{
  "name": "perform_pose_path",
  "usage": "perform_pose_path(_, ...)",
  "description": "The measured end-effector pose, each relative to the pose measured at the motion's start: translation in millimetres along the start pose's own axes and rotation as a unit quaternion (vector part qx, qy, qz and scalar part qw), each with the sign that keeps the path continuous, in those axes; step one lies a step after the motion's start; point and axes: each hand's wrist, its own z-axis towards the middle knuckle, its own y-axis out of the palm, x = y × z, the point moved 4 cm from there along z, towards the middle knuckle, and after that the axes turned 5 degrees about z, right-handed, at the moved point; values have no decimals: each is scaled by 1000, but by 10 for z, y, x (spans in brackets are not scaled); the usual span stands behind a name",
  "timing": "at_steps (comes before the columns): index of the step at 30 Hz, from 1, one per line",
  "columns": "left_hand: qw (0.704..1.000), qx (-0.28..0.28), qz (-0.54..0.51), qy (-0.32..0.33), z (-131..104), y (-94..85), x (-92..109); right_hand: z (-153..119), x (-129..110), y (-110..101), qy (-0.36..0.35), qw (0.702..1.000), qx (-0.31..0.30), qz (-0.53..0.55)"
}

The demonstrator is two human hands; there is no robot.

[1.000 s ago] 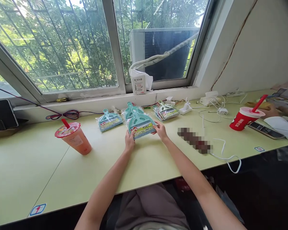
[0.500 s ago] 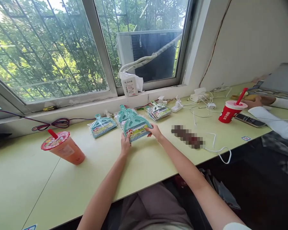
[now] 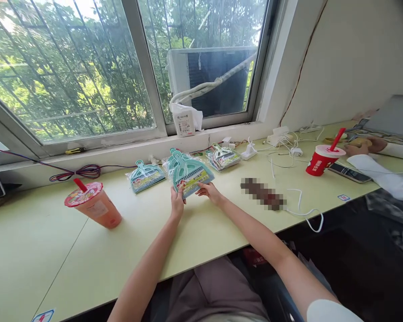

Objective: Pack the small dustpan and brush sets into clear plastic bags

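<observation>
A teal mini dustpan set (image 3: 190, 174) in clear wrap, with a printed yellow label, is tilted up facing me. My left hand (image 3: 177, 203) grips its lower left corner, thumb in front and fingers behind. At the lower right edge is my right hand (image 3: 210, 193), thumb and fingers closed around that edge; part of the grip is hidden. Behind it, more wrapped teal sets show partly. A similar wrapped set (image 3: 145, 175) lies to the left, and a small pile of wrapped sets (image 3: 223, 156) lies to the right.
An orange drink cup (image 3: 100, 208) with a red straw stands left. Right of my hands are a pixelated brown object (image 3: 262, 193), white cables (image 3: 282, 147), a red cup (image 3: 319, 163) and a phone (image 3: 349, 172). A co-worker's sleeved arm (image 3: 379, 172) rests at far right.
My right hand has slid down and left along the set's lower edge. The left hand keeps its hold at the corner. The view has shifted slightly.
</observation>
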Motion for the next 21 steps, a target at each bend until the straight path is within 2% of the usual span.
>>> perform_pose_path(3, 996, -92, 5, -14, -33, 115, 0, 16, -176, -152, -12, 999, 49, -4)
perform_pose_path(5, 991, -133, 2, -11, -34, 140, 7, 15, -377, -408, -9, 994, 112, 5)
perform_pose_path(6, 991, -136, -1, -5, -23, 128, 8, 5, -496, -590, -5, 986, 162, 22)
perform_pose_path(10, 996, -91, 5, 4, 85, -7, -51, -34, -1028, -1388, -18, 965, 259, 38)
perform_pose_path(11, 997, -80, 9, 3, 114, -40, -76, -62, -1126, -1606, -12, 947, 317, 47)
perform_pose_path(14, 997, -73, 28, 2, 164, -83, -136, -73, -1298, -2046, 8, 926, 375, 30)
perform_pose_path(17, 995, -92, 49, -3, 151, -67, -154, 43, -1259, -2200, 35, 927, 373, 10)
perform_pose_path(21, 991, -117, 65, -8, 105, -43, -131, 386, -1084, -2101, 52, 938, 341, 1)
